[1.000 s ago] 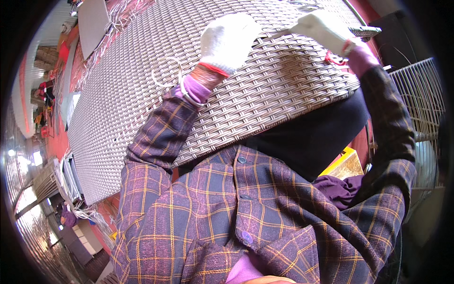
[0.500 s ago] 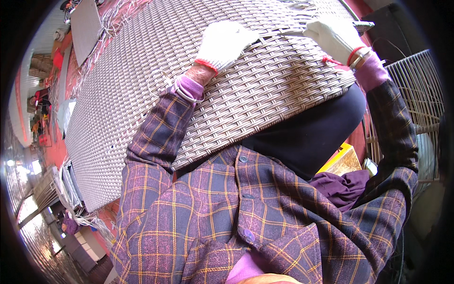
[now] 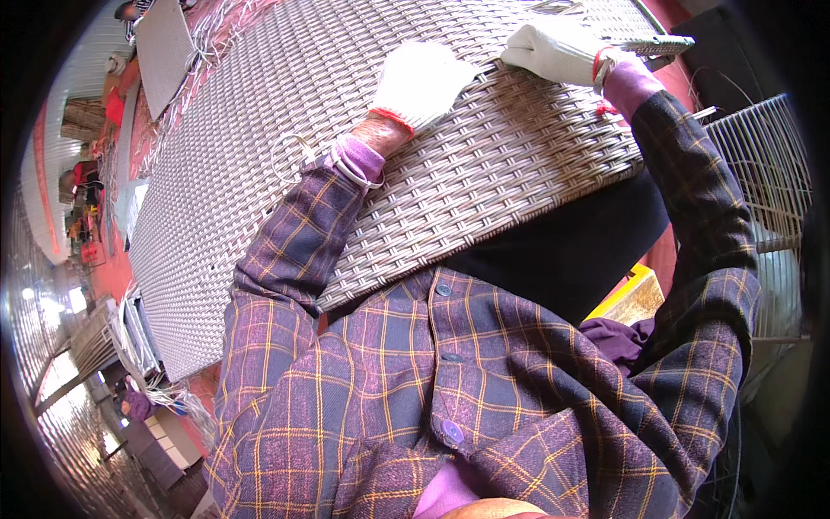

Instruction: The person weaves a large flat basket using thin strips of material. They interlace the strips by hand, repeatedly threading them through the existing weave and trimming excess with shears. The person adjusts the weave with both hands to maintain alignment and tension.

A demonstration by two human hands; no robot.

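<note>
A large woven wicker panel point(image 3: 484, 182) in grey-beige plastic strands lies slanted across my lap. Both my hands wear white knit gloves with red cuffs. My left hand point(image 3: 422, 84) rests on the weave with its fingers bent and closed; what its fingertips pinch is hidden. Close to its right, my right hand point(image 3: 553, 54) is closed, its fingertips down at the weave on a wicker strand that is mostly hidden now. Only a small gap separates the two hands' fingertips. A thin pale loop point(image 3: 292, 156) sticks out beside my left wrist.
Loose strands point(image 3: 212, 43) litter the red floor past the panel's far left edge, near a flat board point(image 3: 164, 56). At right stands a barred metal frame point(image 3: 765, 156). A yellow-edged box point(image 3: 631, 294) sits beside my dark-clothed leg.
My right hand has moved left along the weave, toward my left hand. The left hand has shifted slightly right and stays closed. The dark gap between them is less visible.
</note>
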